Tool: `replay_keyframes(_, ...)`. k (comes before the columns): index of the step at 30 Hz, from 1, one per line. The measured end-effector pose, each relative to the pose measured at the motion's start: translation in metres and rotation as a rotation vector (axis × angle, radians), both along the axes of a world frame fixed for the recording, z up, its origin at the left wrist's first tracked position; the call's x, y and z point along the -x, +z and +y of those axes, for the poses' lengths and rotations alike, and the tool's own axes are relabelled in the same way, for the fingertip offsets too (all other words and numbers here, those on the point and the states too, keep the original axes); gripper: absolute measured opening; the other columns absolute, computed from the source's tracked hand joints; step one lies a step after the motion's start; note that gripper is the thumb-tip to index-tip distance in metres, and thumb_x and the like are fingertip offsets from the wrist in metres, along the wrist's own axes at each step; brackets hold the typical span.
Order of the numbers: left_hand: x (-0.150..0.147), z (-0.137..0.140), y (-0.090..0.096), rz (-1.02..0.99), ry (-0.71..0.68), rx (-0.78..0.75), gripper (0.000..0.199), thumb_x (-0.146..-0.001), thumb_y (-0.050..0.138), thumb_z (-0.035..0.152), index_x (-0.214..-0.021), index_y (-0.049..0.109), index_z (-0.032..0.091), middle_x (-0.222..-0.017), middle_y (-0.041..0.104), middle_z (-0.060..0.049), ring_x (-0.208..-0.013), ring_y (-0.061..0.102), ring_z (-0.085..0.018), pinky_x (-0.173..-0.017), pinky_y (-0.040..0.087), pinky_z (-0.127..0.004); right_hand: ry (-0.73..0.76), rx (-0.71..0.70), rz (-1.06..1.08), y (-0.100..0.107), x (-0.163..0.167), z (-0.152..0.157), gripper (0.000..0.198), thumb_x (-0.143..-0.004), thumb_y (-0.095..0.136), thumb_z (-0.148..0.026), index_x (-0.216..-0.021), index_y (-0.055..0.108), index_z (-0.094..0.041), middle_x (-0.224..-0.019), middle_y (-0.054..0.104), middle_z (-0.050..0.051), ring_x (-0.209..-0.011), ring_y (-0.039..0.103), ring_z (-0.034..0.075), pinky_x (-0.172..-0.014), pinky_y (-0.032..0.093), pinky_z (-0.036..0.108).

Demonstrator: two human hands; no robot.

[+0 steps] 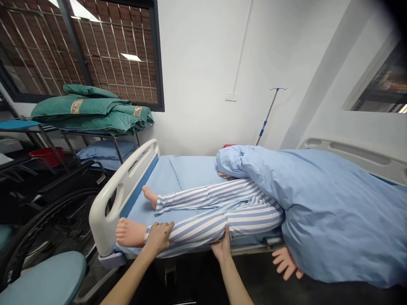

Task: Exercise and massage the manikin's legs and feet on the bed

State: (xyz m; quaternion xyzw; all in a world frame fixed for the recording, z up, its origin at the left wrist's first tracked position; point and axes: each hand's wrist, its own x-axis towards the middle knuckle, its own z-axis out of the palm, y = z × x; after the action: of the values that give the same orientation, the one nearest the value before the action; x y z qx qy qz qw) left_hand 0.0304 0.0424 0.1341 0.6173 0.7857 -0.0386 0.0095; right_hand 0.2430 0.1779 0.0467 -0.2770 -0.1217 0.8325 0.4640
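Broadly, a long bed (197, 167) with smooth light-blue sheeting and a moulded white plastic footboard (100, 214) spans mid-frame. Puffy, creased pale-blue cloth bedding (333, 207) fills the right. At centre lies a manikin (219, 195) in blue-and-white striped trousers (257, 216). Soft green quilts (92, 112) are heaped upper left, above a red plastic bucket (49, 156), contents unclear. Lower centre, the left hand (160, 236) grips the nearer striped leg (199, 228) above its ankle; the right hand (221, 248) cups it beneath the knee.

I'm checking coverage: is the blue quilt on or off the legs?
Mostly off: both striped legs show from thigh to ankle, left hand and right hand touching the nearer one; the quilt stops near the hips.
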Motion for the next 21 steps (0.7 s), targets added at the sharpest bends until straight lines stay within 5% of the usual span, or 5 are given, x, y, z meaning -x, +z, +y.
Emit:
replay_keyframes(10,-0.005,-0.002,-0.006,-0.018,0.025,-0.034,0.052,-0.058,0.043,0.009,-0.108,0.041,0.021,-0.092,0.057,-0.006,-0.086,0.052,-0.021,-0.075,0.031,-0.035,-0.034,0.054,-0.014,0.008,0.000,0.001,0.044,-0.066,0.055,-0.046,-0.106,0.051,-0.026,-0.094,0.063,0.000,-0.091,0.057,0.017,-0.080,0.045,0.037)
replay_keyframes(21,-0.026,0.013,0.000,-0.149,0.084,-0.141,0.054,-0.058,0.047,0.015,-0.111,0.043,0.023,-0.097,0.058,-0.003,-0.091,0.051,-0.020,-0.078,0.029,-0.031,-0.056,-0.080,-0.016,0.065,-0.028,0.013,0.037,-0.067,0.057,-0.038,-0.101,0.052,-0.025,-0.086,0.065,-0.003,-0.085,0.059,0.016,-0.078,0.047,0.034)
